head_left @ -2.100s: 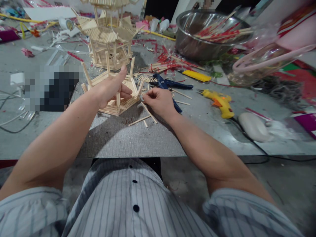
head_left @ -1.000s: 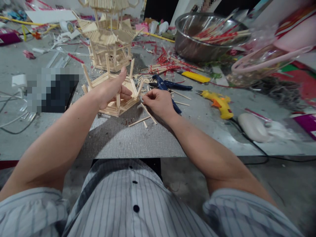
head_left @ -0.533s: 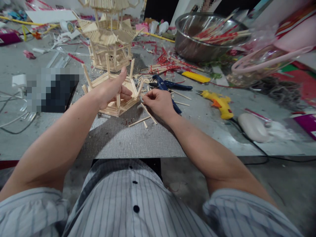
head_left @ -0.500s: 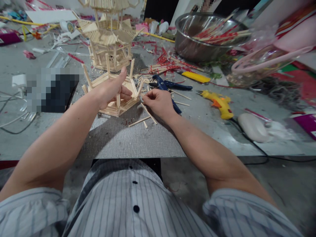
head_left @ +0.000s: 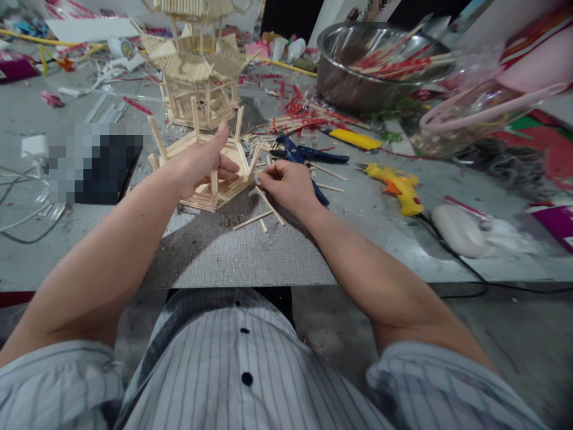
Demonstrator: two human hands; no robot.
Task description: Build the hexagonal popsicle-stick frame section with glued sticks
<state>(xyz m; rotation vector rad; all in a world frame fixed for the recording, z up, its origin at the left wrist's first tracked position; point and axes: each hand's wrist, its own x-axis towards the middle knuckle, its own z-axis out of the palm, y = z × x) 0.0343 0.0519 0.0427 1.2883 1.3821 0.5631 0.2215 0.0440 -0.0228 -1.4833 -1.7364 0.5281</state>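
Observation:
A hexagonal frame of thin wooden sticks [head_left: 228, 200] with short upright posts lies on the table. Over its near side reaches my left hand [head_left: 208, 158], thumb raised and fingers stretched out flat inside the frame. Just right of the frame's right corner post [head_left: 254, 160], my right hand [head_left: 289, 184] is closed in a pinch. What its fingertips hold, if anything, is too small to make out. Dark blue pliers [head_left: 308, 154] lie partly behind my right hand. Several loose sticks [head_left: 253, 220] rest in front of it.
Behind the frame stands a tiered stick pagoda [head_left: 201, 65]. A yellow glue gun [head_left: 400, 185] with a black cord lies to the right, near a yellow-handled tool [head_left: 356, 140]. Farther back are a steel basin [head_left: 344, 89] and red wrappers [head_left: 298, 116]. A dark phone-like slab [head_left: 107, 167] lies left.

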